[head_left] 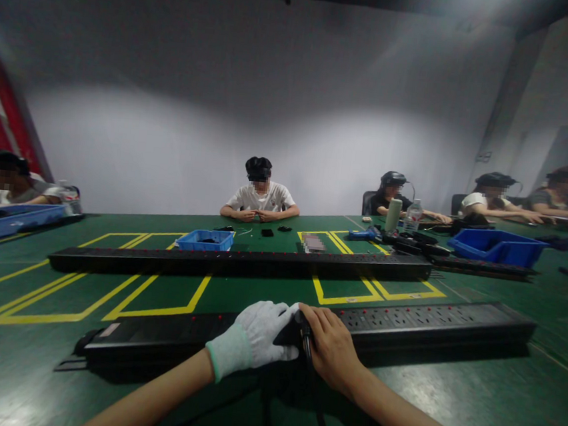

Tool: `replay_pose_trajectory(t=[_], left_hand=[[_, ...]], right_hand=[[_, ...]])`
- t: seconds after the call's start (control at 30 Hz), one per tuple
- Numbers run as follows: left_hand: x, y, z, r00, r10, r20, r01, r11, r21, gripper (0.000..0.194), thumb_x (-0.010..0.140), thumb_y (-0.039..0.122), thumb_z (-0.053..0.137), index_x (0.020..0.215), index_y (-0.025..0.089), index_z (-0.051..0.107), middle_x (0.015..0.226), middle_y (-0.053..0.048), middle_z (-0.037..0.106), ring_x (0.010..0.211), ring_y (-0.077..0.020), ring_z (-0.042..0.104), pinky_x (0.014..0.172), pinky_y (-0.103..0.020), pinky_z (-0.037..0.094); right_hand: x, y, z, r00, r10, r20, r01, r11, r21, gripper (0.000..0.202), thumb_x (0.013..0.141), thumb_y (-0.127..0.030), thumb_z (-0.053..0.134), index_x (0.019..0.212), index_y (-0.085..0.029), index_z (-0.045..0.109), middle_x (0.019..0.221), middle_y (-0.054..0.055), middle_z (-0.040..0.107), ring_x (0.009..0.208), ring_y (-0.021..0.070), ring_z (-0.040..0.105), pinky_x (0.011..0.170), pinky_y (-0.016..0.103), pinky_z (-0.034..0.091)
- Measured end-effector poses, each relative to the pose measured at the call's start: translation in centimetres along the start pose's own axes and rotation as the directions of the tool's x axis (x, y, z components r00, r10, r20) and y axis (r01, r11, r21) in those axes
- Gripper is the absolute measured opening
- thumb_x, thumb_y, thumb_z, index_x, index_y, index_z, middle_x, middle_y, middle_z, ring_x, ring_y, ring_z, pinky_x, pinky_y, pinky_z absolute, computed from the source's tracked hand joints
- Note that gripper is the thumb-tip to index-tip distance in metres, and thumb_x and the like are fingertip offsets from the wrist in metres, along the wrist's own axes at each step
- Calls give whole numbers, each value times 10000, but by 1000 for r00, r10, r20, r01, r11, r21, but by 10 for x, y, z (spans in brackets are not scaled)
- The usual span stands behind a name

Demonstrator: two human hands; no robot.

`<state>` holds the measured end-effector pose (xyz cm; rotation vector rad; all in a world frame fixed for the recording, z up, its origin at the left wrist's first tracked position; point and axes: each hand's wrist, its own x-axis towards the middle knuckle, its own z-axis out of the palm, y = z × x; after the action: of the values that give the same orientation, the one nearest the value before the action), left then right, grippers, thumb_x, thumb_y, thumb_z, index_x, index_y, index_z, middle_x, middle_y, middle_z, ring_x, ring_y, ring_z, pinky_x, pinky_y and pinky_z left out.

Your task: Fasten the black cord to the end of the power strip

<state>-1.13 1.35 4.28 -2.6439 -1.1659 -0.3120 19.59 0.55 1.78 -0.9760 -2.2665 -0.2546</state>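
A long black power strip [419, 320] with rows of sockets and small red parts lies across the green table before me. My left hand [259, 336], in a white glove with a mint cuff, rests on its middle, thumb apart from the fingers. Bare and bent, my right hand [329, 344] is closed around a black cable [307, 344] right beside the glove. The fingertips of both hands meet over the strip. The cable runs down toward the near edge, partly in shadow.
Another long black strip [239, 261] lies farther back. Beyond it are a small blue tray [204, 239], a blue tool [362, 234], a green bottle [393, 215] and a large blue bin [496, 247]. A person [261, 197] sits opposite; others sit at both sides.
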Motion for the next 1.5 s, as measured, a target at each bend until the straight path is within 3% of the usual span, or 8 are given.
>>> replay_pose_trajectory(t=[0.87, 1.17, 1.5], left_hand=[[0, 0, 1, 1000, -11, 18, 11, 1000, 24, 691, 830, 715, 388, 1277, 190, 431, 1083, -109, 584, 967, -288, 563, 833, -409, 439], [-2, 0, -4, 999, 32, -17, -32, 999, 7, 650, 897, 670, 279, 1277, 166, 435, 1078, -114, 589, 1001, -271, 566, 874, -398, 445], [-4, -1, -4, 999, 41, -32, -41, 999, 2, 642, 915, 654, 239, 1301, 174, 420, 1098, -107, 589, 1002, -264, 568, 870, -397, 449]], right_hand=[[-1, 1, 2, 999, 14, 28, -15, 1000, 24, 530, 825, -110, 485, 1342, -175, 384, 1202, 109, 569, 1057, 254, 518, 925, 417, 439], [0, 1, 1, 999, 22, 43, -24, 999, 44, 515, 831, -113, 463, 1337, -168, 383, 1208, 113, 561, 1069, 255, 507, 937, 426, 432], [1, 2, -9, 996, -25, 90, 14, 993, 118, 698, 737, -158, 539, 1393, -142, 302, 1235, 131, 529, 1104, 280, 468, 958, 443, 419]])
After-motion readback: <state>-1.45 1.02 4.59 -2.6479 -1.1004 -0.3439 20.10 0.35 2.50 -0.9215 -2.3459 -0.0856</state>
